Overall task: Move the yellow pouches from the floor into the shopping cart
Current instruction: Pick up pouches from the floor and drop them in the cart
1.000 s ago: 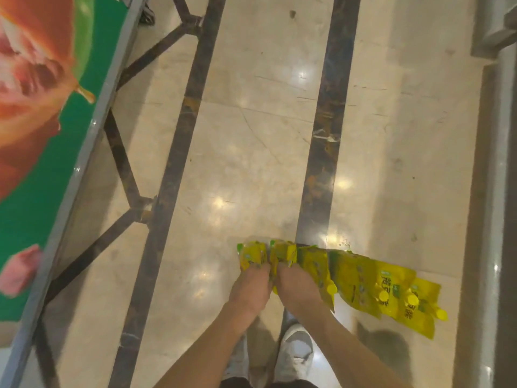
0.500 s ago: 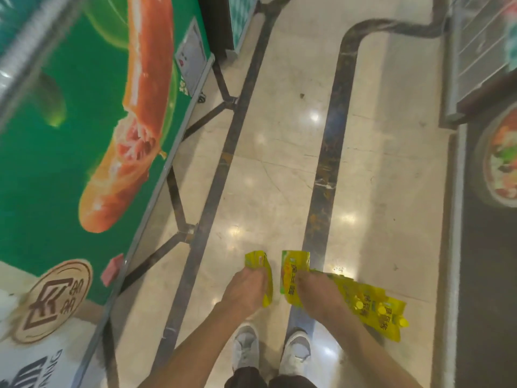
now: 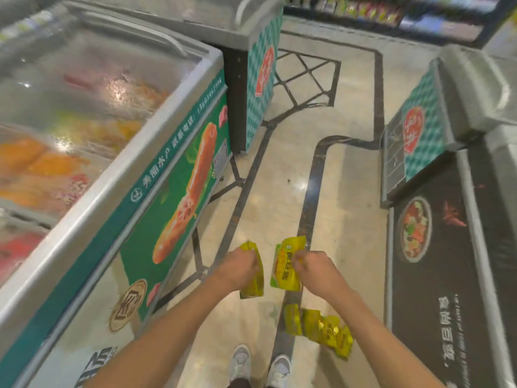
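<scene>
Left hand (image 3: 237, 268) grips one pouch (image 3: 256, 281), right hand (image 3: 317, 271) another (image 3: 285, 264), both lifted; remaining pouches (image 3: 319, 327) lie on floor (image 3: 279, 197). Light, limp, likely slippery: pinch top edges

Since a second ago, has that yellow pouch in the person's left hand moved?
Yes. The left hand has lifted its yellow pouch up off the floor, apart from the pouches still lying there.

Freezer contents (image 3: 70, 152) blurred under fogged glass. Far shelf goods (image 3: 363, 8) unreadable. Floor pouch row (image 3: 319, 329) smeared, count unclear. Shoes (image 3: 260, 365) cut off.
</scene>
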The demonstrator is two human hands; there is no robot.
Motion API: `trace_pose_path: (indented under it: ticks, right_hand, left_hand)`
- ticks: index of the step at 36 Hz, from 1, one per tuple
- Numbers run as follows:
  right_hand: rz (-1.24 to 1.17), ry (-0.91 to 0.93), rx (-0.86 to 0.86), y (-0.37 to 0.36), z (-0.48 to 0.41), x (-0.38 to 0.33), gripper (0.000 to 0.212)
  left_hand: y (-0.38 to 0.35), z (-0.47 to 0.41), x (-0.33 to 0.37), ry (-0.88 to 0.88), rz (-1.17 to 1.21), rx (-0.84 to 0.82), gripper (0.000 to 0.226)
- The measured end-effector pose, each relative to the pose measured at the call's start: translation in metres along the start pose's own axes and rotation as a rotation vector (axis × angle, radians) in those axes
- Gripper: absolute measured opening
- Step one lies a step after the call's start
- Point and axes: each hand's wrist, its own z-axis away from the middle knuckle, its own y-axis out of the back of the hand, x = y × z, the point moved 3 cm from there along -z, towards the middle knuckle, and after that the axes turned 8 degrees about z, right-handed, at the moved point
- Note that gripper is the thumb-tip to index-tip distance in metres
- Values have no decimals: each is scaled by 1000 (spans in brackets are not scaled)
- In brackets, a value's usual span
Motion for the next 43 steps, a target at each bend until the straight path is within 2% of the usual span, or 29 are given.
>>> trace_pose_path:
  ticks: [11,17,22,30,37,43]
  right_hand:
    - [-19,74,64,105,75,-53,24]
    - [-11,155,106,124,89,-68,25]
    - [53,284,121,131,98,-90,24]
    - [153,516,106,124,119,-135,25]
    - [223,748,72,105,154,-189,23]
    - [223,948,-16,69,200,-248,23]
  left_hand:
    - [89,94,19,66,114,67,31]
    - [114,141,19,108,153,150,36]
    - [124,186,18,148,284,250,30]
    - [108,262,12,312,491,432,27]
    - [77,345,5,474,639,657,28]
    - [39,431,-12,614,778,829,27]
